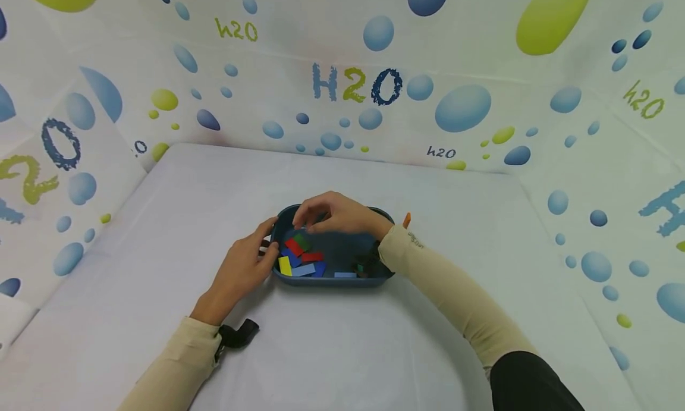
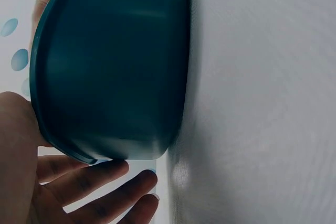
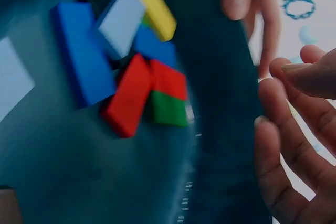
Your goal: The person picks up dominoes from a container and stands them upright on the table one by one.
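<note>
A dark teal tub (image 1: 332,282) stands on the white table and holds several rectangular blocks, mostly at its left end. Among them are a yellow block (image 3: 155,8), a red block (image 3: 127,96), a blue block (image 3: 83,53) and a light blue block (image 3: 122,22). My left hand (image 1: 247,265) grips the tub's left end, thumb at the rim and the other fingers spread along the outside. Above the tub's far left part hovers my right hand (image 1: 341,213), its fingers loosely bent. Nothing shows between those fingers in the right wrist view.
Dark pieces (image 1: 365,263) lie in the tub's right end, partly hidden by the right forearm. An orange tip (image 1: 407,220) sticks up beyond the right wrist. Behind the table hangs a printed backdrop (image 1: 353,131). A black wrist mount (image 1: 239,333) juts from the left sleeve.
</note>
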`<state>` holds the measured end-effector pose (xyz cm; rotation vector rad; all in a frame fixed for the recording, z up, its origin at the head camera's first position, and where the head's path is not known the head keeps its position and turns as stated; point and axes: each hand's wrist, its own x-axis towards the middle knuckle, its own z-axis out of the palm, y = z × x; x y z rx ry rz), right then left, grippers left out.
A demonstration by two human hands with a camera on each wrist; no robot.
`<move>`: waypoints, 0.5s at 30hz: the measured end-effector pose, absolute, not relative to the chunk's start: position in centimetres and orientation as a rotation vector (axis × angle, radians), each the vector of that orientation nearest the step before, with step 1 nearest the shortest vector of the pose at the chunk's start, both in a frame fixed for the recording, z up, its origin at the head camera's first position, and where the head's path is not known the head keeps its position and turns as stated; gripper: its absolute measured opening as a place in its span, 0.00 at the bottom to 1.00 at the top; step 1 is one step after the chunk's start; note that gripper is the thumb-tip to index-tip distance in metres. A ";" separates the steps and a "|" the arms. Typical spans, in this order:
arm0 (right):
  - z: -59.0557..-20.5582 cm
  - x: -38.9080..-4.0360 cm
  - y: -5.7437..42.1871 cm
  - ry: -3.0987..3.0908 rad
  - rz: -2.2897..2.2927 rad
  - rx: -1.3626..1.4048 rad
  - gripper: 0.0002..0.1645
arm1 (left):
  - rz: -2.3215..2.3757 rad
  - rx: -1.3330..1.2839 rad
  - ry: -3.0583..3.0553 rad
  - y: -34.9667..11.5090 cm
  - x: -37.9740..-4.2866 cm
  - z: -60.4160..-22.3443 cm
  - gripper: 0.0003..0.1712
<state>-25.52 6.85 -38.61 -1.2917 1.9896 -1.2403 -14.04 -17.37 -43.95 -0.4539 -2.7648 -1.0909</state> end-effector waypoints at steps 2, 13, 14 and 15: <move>-39.1 -25.7 6.5 1.972 -1.215 -1.286 0.15 | -1.093 -0.461 -2.753 -17.4 -14.1 -44.0 0.33; -42.3 -25.8 5.5 2.102 -1.032 -1.169 0.19 | -1.121 -0.480 -2.762 -17.5 -14.2 -44.1 0.33; -42.4 -25.8 5.4 2.115 -1.014 -1.162 0.20 | -1.121 -0.478 -2.764 -17.5 -14.2 -44.1 0.33; -42.5 -25.8 5.3 2.126 -0.998 -1.154 0.21 | -1.122 -0.474 -2.767 -17.5 -14.2 -44.2 0.33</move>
